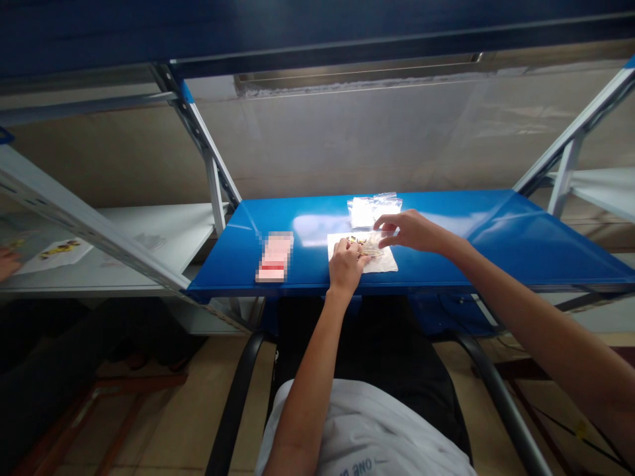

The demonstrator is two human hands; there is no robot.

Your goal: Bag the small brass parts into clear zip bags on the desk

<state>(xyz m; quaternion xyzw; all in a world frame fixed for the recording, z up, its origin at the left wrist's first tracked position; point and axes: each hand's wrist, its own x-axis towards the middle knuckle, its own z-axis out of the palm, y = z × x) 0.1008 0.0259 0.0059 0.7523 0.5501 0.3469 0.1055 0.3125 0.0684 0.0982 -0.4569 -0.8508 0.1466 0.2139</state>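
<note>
A white sheet [384, 262] lies near the front edge of the blue table, with small gold-coloured pieces [356, 240] on it. My left hand [346, 266] rests on the sheet, fingers bent down among the pieces. Whatever it grips is hidden under the fingers. Something clear and thin, perhaps a plastic bag, shows beside its thumb. Just to the right, my right hand [407, 230] hovers over the sheet's edge, thumb and fingers curved and apart, with nothing visible between them. Behind the sheet lie clear plastic bags [362, 213] with whitish glare on them.
A blurred-out pink and red item [276, 256] lies left on the blue table [307, 268]. Metal posts [206, 142] stand at both sides beneath an overhead shelf [317, 39]. At far left, another person's hand [7, 261] is near a paper with yellow and brown pieces [62, 251].
</note>
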